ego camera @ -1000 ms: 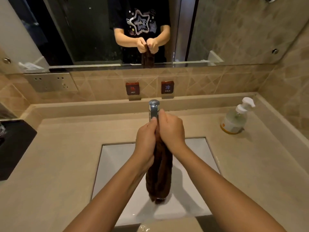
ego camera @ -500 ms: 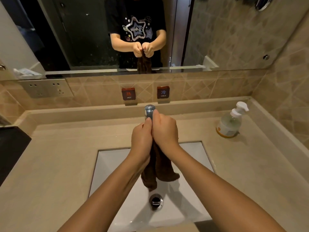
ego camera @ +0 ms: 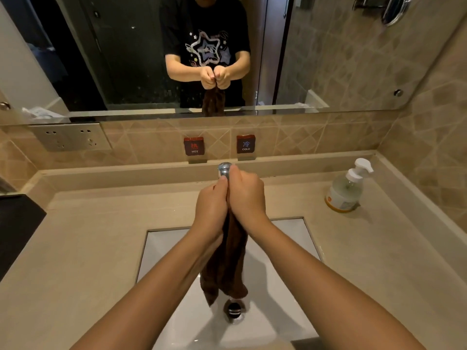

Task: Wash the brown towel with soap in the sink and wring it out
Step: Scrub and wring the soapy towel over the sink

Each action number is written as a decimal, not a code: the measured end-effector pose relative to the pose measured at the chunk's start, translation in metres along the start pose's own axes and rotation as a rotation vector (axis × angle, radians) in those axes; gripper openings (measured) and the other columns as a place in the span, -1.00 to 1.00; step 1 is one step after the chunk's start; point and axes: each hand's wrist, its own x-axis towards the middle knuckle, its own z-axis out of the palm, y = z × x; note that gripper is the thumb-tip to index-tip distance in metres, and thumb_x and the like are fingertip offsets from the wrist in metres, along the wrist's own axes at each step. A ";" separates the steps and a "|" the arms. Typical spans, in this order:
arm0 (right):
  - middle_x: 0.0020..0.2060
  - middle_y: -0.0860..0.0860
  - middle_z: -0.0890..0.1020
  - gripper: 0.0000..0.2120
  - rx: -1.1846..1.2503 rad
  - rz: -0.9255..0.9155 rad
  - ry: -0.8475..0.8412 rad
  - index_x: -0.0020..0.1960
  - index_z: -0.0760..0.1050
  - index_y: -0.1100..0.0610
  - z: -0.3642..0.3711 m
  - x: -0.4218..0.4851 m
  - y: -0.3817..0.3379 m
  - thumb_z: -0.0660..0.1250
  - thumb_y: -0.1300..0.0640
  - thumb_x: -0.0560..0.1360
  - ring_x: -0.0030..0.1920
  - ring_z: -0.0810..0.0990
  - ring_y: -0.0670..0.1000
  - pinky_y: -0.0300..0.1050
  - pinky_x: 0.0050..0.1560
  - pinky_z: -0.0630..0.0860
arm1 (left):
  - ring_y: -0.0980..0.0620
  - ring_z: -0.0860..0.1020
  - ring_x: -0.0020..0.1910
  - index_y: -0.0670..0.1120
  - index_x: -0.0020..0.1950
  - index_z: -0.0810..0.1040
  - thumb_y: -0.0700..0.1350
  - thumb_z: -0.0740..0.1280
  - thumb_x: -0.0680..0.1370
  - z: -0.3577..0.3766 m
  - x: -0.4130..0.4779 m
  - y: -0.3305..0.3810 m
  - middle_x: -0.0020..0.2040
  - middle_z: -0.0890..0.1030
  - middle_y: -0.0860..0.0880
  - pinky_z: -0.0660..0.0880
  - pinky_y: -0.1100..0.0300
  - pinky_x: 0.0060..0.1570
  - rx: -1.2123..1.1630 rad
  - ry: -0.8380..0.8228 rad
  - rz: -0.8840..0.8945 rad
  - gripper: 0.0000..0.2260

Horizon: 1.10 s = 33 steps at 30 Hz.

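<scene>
1. Head view, the hands: the left hand (ego camera: 211, 208) and right hand (ego camera: 246, 198) are pressed side by side above the sink (ego camera: 161, 248). Each grip is clenched around the top of the brown towel (ego camera: 227, 266).
2. Head view, the towel: it hangs down from the fists as a bunched rope over the white basin. Its lower ends dangle just above the drain (ego camera: 233, 310).
3. Head view, surroundings: the chrome faucet (ego camera: 224, 169) stands directly behind the knuckles, partly hidden by them. A soap pump bottle (ego camera: 347, 188) sits on the beige tabletop (ego camera: 88, 243), well apart to the right. HOT (ego camera: 194, 146) and COLD (ego camera: 246, 144) plaques hang on the tiled wall. The mirror (ego camera: 126, 59) reflects the clenched fists and the towel.
</scene>
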 end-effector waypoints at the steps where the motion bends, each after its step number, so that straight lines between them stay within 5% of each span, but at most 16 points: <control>1: -0.33 0.23 0.60 -0.52 -0.005 -0.004 0.004 -0.29 0.52 0.30 0.000 0.000 -0.001 0.05 0.04 0.61 -0.24 0.57 0.20 0.09 -0.19 0.48 | 0.16 0.56 -0.44 -0.15 -0.26 0.57 -0.09 0.17 0.63 0.000 0.000 0.000 -0.43 0.59 -0.01 0.44 0.33 -0.46 -0.009 -0.015 0.006 -0.67; 5: -0.36 0.14 0.53 -0.53 -0.081 -0.022 -0.038 -0.31 0.45 0.24 0.004 -0.009 -0.004 0.02 0.02 0.62 -0.23 0.55 0.15 -0.07 -0.24 0.33 | 0.29 0.44 -0.57 -0.14 -0.39 0.36 -0.26 0.17 0.62 0.001 0.004 0.002 -0.51 0.45 -0.04 0.30 0.49 -0.52 0.016 -0.021 0.031 -0.64; 8: -0.33 0.15 0.56 -0.56 -0.051 0.032 0.004 -0.25 0.50 0.28 -0.003 0.003 -0.003 0.02 0.05 0.61 -0.25 0.53 0.14 -0.12 -0.35 0.28 | 0.12 0.54 -0.41 -0.16 -0.30 0.54 -0.09 0.19 0.63 0.003 0.000 0.001 -0.45 0.58 -0.01 0.42 0.26 -0.40 -0.030 -0.046 0.007 -0.66; 12: -0.22 0.21 0.59 -0.61 -0.146 -0.078 -0.052 -0.15 0.48 0.29 -0.002 -0.001 -0.005 0.01 0.07 0.62 -0.20 0.52 0.16 -0.15 -0.28 0.28 | 0.15 0.44 -0.49 -0.12 -0.37 0.39 -0.20 0.16 0.64 0.003 0.002 0.009 -0.50 0.47 -0.01 0.35 0.42 -0.50 0.019 0.003 0.024 -0.65; 15: -0.21 0.21 0.60 -0.58 -0.162 -0.045 -0.012 -0.10 0.50 0.31 -0.001 0.009 -0.006 -0.01 0.05 0.62 -0.15 0.56 0.18 -0.14 -0.31 0.28 | 0.13 0.55 -0.46 -0.13 -0.30 0.53 -0.11 0.19 0.62 0.001 0.001 0.012 -0.48 0.57 0.01 0.45 0.30 -0.47 -0.056 -0.004 -0.018 -0.68; 20: -0.35 0.12 0.54 -0.58 -0.102 -0.043 -0.010 -0.27 0.49 0.23 0.001 0.000 -0.007 0.04 0.06 0.62 -0.25 0.51 0.09 -0.12 -0.29 0.29 | 0.09 0.56 -0.37 -0.08 -0.23 0.54 -0.06 0.15 0.64 -0.004 0.000 0.012 -0.48 0.61 0.09 0.49 0.24 -0.37 -0.039 -0.073 -0.025 -0.70; 23: -0.42 0.03 0.49 -0.61 0.188 0.174 -0.086 -0.38 0.45 0.14 -0.019 0.018 -0.009 0.13 0.04 0.57 -0.28 0.49 0.03 -0.14 -0.25 0.37 | -0.02 0.65 -0.27 -0.17 -0.12 0.62 -0.03 0.18 0.63 -0.005 -0.009 0.011 -0.30 0.68 -0.11 0.55 0.21 -0.33 -0.089 -0.163 -0.037 -0.68; 26: -0.52 -0.07 0.46 -0.59 0.354 0.193 -0.191 -0.42 0.41 0.08 -0.041 0.013 -0.008 0.19 -0.06 0.56 -0.42 0.47 -0.09 -0.26 -0.31 0.42 | 0.10 0.53 -0.50 -0.13 -0.33 0.49 -0.03 0.16 0.63 -0.015 -0.005 0.018 -0.51 0.54 -0.01 0.47 0.31 -0.48 -0.259 -0.176 -0.022 -0.63; 28: -0.52 -0.06 0.47 -0.61 0.451 0.246 -0.270 -0.38 0.45 0.09 -0.056 0.014 -0.003 0.25 -0.12 0.51 -0.39 0.49 -0.07 -0.18 -0.17 0.46 | 0.15 0.48 -0.58 -0.11 -0.35 0.43 -0.02 0.15 0.64 -0.022 -0.002 0.020 -0.57 0.49 0.05 0.41 0.35 -0.53 -0.287 -0.136 -0.022 -0.62; 33: -0.44 -0.07 0.55 -0.65 0.240 0.258 -0.491 -0.32 0.53 0.09 -0.078 0.019 0.015 0.28 -0.14 0.49 -0.32 0.54 -0.07 -0.14 -0.18 0.48 | 0.13 0.60 -0.43 -0.13 -0.20 0.56 0.03 0.15 0.63 -0.032 0.002 0.015 -0.44 0.63 0.03 0.49 0.30 -0.40 -0.193 -0.176 0.004 -0.65</control>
